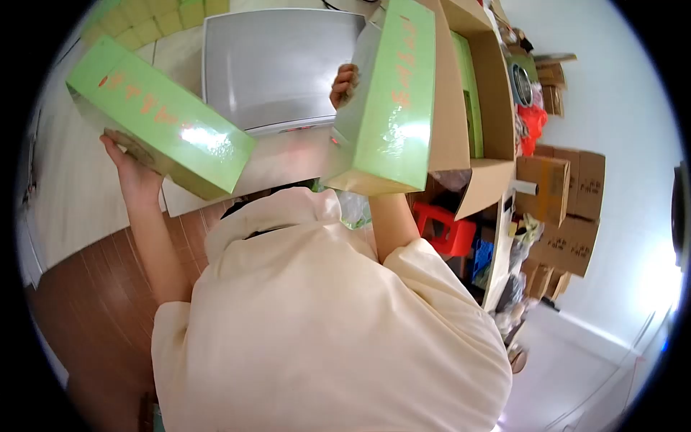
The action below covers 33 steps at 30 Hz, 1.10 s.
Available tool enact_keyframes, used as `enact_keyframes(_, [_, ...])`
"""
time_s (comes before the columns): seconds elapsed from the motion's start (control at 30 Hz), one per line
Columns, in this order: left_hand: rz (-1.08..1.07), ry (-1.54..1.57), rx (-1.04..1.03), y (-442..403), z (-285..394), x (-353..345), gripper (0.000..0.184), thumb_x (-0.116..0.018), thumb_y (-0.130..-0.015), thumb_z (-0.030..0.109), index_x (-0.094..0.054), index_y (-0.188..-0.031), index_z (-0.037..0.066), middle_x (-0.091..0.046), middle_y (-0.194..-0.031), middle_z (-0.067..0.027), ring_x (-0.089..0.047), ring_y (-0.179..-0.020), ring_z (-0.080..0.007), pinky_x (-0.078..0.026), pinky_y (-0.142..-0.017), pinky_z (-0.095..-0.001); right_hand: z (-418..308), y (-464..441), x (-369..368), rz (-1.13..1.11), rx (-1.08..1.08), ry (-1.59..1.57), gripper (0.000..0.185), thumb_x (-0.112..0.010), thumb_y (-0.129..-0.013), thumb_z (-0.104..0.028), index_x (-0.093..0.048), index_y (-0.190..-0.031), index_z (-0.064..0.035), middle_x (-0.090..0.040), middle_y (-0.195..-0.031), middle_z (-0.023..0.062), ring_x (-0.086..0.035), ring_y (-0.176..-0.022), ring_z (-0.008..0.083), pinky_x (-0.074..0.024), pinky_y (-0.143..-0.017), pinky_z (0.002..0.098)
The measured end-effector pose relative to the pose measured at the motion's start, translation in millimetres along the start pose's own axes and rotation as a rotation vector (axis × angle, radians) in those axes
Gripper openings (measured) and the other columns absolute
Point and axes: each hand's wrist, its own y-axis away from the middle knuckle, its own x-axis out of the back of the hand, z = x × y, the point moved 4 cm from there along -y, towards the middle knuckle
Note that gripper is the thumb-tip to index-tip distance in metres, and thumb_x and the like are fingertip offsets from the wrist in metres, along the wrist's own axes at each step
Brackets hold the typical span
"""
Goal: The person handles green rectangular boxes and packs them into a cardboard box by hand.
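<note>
Two long green boxes with shiny surfaces and red lettering are held up, one in each hand. My left hand (140,176) grips the left green box (155,115) from its lower side, and that box is tilted. The right green box (396,101) stands nearly lengthwise in the view. My right hand (345,85) is wrapped round it, with fingertips showing at its left side and the palm hidden behind it. Between the boxes, a grey flat panel with a pale frame (281,68) lies on the pale table (72,194).
An open cardboard carton (497,108) with a green box (471,93) inside stands close at right. Several yellow-green boxes (158,21) are lined up at the far left. Below the carton is a red stool (446,229). Stacked brown cartons (579,180) stand by the wall.
</note>
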Motion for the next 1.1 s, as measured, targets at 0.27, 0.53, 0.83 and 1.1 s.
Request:
enact_keyframes(0.27, [0.017,-0.09,-0.004,-3,-5,-6,0.078,-0.04,-0.084,0.07,-0.035,-0.139,0.015,-0.039,-0.14,-0.0033,-0.038,-0.127,-0.0219,-0.033,-0.106,-0.0408,-16,-16,-9,-0.016,0.046,-0.008,0.058,-0.047,-0.092,-0.048,-0.045,-0.129,-0.0042,-0.057,-0.116,0.0113,-0.057,-0.102,0.0227,-0.0489,-0.086,0.0347])
enact_keyframes(0.53, [0.107,-0.09,-0.244,16,21,47,0.079,-0.035,-0.086,0.07,-0.029,-0.142,0.015,-0.032,-0.144,-0.0057,-0.036,-0.129,-0.0242,-0.034,-0.106,-0.0412,-35,-69,-27,0.102,0.218,0.842,0.06,-0.057,-0.088,-0.045,-0.044,-0.128,-0.0028,-0.058,-0.113,0.012,-0.059,-0.101,0.0233,-0.0524,-0.08,0.0348])
enact_keyframes(0.83, [0.505,-0.004,-0.553,101,58,118,0.076,-0.041,-0.089,0.063,-0.025,-0.143,0.012,-0.028,-0.146,-0.0091,-0.032,-0.131,-0.0272,-0.037,-0.105,-0.0408,194,-152,-70,-0.702,0.635,2.198,0.074,-0.075,-0.07,-0.036,-0.044,-0.136,-0.0202,-0.053,-0.094,0.0192,-0.054,-0.084,0.0328,-0.046,-0.076,0.0415])
enact_keyframes(1.1, [0.537,0.135,-0.555,110,37,151,0.073,-0.036,-0.089,0.064,-0.03,-0.141,0.013,-0.031,-0.144,-0.0065,-0.034,-0.129,-0.0256,-0.036,-0.105,-0.0391,274,-161,-19,-0.971,0.447,2.41,0.069,-0.074,-0.07,-0.039,-0.048,-0.132,-0.0241,-0.054,-0.092,0.0134,-0.056,-0.083,0.0288,-0.0453,-0.07,0.0392])
